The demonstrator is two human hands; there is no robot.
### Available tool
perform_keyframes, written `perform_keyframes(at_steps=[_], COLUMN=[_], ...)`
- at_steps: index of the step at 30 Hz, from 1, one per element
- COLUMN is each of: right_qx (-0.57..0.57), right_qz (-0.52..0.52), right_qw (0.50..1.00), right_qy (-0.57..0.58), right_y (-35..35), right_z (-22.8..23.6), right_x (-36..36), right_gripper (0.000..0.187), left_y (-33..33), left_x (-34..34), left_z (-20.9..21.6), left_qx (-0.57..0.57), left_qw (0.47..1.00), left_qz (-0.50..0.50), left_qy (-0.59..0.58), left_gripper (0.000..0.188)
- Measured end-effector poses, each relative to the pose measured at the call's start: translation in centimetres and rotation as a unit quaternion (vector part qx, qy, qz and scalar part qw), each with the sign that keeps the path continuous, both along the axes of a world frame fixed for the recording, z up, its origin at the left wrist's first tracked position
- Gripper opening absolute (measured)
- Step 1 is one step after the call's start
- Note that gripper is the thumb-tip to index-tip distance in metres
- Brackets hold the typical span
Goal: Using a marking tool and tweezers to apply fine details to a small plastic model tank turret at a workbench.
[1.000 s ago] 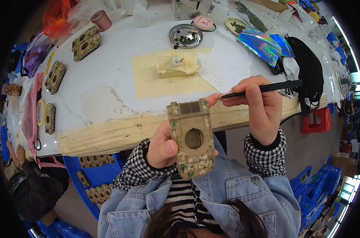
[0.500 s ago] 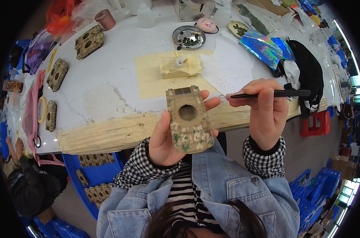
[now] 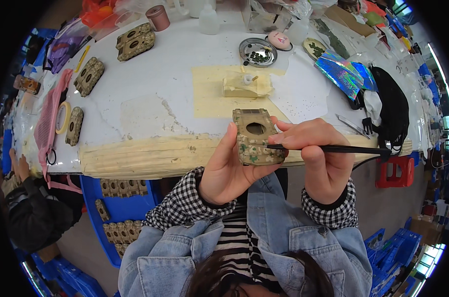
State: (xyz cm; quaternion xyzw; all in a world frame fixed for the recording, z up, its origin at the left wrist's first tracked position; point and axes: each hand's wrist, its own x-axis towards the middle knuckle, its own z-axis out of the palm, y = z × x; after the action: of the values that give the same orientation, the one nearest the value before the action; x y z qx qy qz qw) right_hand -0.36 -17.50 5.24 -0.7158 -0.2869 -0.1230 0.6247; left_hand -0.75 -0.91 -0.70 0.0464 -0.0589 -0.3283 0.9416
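My left hand [image 3: 219, 173] is closed around a toy tank hull [image 3: 245, 140] in sand and green pixel camouflage. The hull is held over the table's front edge, its round turret opening facing up. In my right hand [image 3: 323, 161] is a pair of slim black tweezers [image 3: 350, 149], pinched between thumb and fingers. Their tip rests at or just above the hull's near part, below the opening. I cannot make out whether the tip grips anything. Beyond the hull, a tape-wrapped block [image 3: 240, 90] with a small white cup [image 3: 248, 79] on it stands on yellowish paper.
A round metal dish [image 3: 272, 58] holds small dark green pieces. More camouflage hulls [image 3: 89, 76] lie at the left, others in a blue crate [image 3: 116, 199] below. Silver tweezers [image 3: 352, 124], iridescent film [image 3: 337, 73] and a red stool [image 3: 395, 172] are at the right. Another person's hand [image 3: 23, 167] shows far left.
My right hand has brought the tweezers down and left, from beside the hull onto or over its near part. The hull has tilted slightly, and the whole view has shifted.
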Motion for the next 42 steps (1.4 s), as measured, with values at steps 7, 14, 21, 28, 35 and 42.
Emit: perform_keyframes(at_steps=[7,14,21,28,35,42], right_qx=[-0.042,-0.060,-0.068,-0.089,-0.097,-0.097], right_qz=[-0.007,-0.012,-0.013,-0.017,-0.022,-0.025], right_qw=[0.999,0.998,0.997,0.995,0.993,0.994], right_qy=[-0.013,-0.032,-0.041,-0.049,-0.058,-0.048], right_y=[0.21,0.48,0.52,0.51,0.59,0.60], right_z=[0.32,0.40,0.40,0.61,0.70,0.66], right_x=[0.10,0.16,0.19,0.13,0.05,-0.11], right_gripper=[0.014,0.014,0.014,0.014,0.016,0.016], left_y=[0.04,0.04,0.03,0.15,0.21,0.27], left_x=[0.03,-0.07,-0.05,0.05,0.02,0.02], left_z=[0.25,0.64,0.73,0.42,0.53,0.30], left_qx=[0.014,0.052,0.063,0.058,0.062,0.052], left_qw=[1.000,0.999,0.998,0.998,0.998,0.999], left_qz=[-0.001,0.005,0.006,0.000,0.000,-0.003], left_qy=[-0.007,0.005,0.000,-0.017,-0.010,-0.012], left_gripper=[0.056,0.055,0.056,0.059,0.059,0.059])
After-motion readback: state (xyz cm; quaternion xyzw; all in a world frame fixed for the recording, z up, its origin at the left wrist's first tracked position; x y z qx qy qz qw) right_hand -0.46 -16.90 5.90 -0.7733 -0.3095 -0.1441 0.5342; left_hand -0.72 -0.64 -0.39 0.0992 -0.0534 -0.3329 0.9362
